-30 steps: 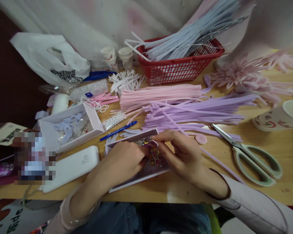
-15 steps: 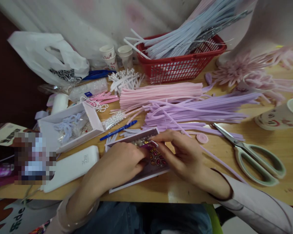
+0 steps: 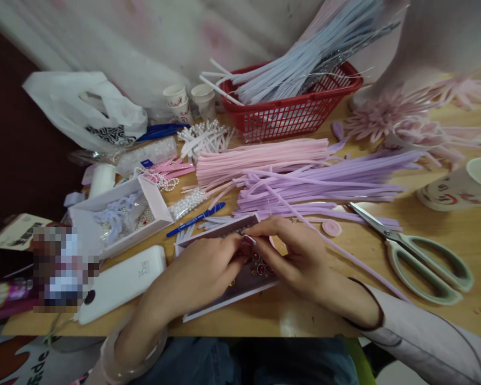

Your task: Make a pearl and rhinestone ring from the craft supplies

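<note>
My left hand [image 3: 206,267] and my right hand [image 3: 300,256] meet over a shallow white box [image 3: 228,307] with a dark inside. Their fingertips are pinched together, almost touching, and whatever lies between them is too small or hidden to make out. Below the fingers, a cluster of dark red, gold-rimmed gems [image 3: 260,266] shows inside the box. Beyond the box lie a blue pen [image 3: 196,220] and a bundle of purple pipe cleaners [image 3: 324,179]. A coiled pink disc [image 3: 331,228] is just past my right hand.
Scissors [image 3: 404,251] lie at right, near a paper cup [image 3: 452,187]. Left are a white power bank [image 3: 124,283] and an open box of trinkets [image 3: 160,206]. Behind stand pink pipe cleaners [image 3: 260,158], a red basket [image 3: 292,117] and a plastic bag [image 3: 72,107].
My left hand's fingertips have risen out of the box to meet my right hand's fingertips. The whole view has shifted slightly.
</note>
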{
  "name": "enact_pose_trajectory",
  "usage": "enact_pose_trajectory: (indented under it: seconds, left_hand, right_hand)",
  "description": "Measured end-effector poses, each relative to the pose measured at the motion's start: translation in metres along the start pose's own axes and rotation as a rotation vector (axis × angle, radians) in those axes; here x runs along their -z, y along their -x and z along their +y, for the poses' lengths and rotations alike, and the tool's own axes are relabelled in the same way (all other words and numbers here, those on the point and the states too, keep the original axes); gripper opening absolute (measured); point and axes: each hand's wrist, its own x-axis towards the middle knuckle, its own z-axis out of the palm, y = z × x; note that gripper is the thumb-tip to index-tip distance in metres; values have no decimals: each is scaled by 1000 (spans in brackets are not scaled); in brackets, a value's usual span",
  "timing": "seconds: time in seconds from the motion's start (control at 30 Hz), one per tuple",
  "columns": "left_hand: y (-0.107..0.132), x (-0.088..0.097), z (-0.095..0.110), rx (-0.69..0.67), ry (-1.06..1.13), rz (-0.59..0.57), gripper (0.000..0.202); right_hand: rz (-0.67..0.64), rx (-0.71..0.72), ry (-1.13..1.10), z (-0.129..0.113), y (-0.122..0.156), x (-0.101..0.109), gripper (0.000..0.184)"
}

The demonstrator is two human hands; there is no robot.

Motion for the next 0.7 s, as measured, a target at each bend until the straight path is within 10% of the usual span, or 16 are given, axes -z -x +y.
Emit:
enact_pose_trajectory:
  seconds: [0.33, 0.7]
  left_hand:
    - [11, -4, -10, 131, 932, 138, 19]
    - [6, -7, -1, 150, 1066, 103, 28]
  right_hand:
    - [12, 27, -1, 3, 4, -1, 14]
    - [-3, 20, 44, 1, 2, -3, 10]
